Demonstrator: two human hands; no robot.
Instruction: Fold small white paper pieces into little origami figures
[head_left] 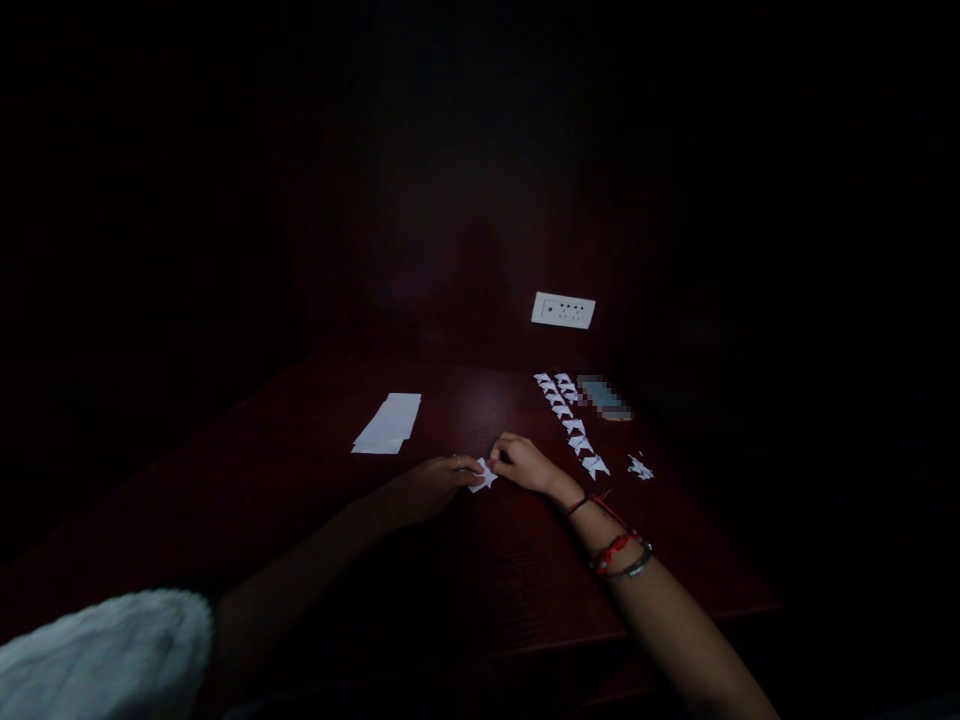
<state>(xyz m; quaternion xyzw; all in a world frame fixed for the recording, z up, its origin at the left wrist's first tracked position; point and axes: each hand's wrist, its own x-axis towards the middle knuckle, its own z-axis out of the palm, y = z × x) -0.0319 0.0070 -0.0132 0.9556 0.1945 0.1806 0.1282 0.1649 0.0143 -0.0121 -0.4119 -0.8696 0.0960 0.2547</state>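
A small folded white paper (487, 480) with pointed corners, partly hidden by fingers, is between my hands at the middle of the dark red table. My left hand (433, 488), a ring on one finger, pinches the paper's left side between thumb and fingers. From the right comes my right hand (525, 464), its fingers curled in a pinch at the paper's upper right edge. Further right, folded paper pieces (576, 441) with pointed ends lie in two slanting rows. A stack of white paper strips (390, 425) rests to the left.
Small white paper scraps (640, 466) form a pile on the right. Behind them lies a flat, phone-like thing (604, 397), blurred out. A white socket panel (563, 310) is on the wall behind the table (525, 590). The surroundings are very dark.
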